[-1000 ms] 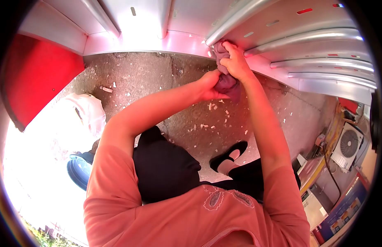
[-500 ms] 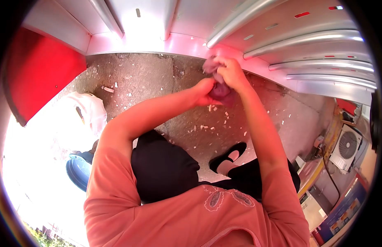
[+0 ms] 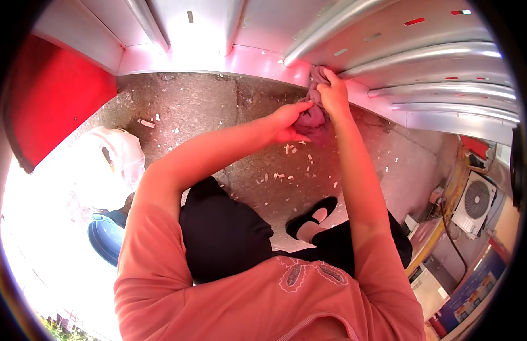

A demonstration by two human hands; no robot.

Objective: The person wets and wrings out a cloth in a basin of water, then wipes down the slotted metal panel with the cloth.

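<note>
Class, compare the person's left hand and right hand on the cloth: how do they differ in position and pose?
The right hand is higher, pressing the top of the cloth against the metal shutter; the left hand is lower, holding the bunched bottom part. The right arm runs nearly straight up the picture; the left arm slants in from the left side. Both hands grip the same purple cloth.

I see a crumpled cloth (image 3: 312, 113), dull purple-pink, soft and bunched into uneven folds. Its upper end is pressed against the lower edge of the ribbed metal shutter (image 3: 422, 57), just where a rounded rib ends. The lower part hangs as a thicker wad above the speckled concrete floor (image 3: 218, 108). It looks dark in its creases; I cannot tell whether it is wet.
</note>
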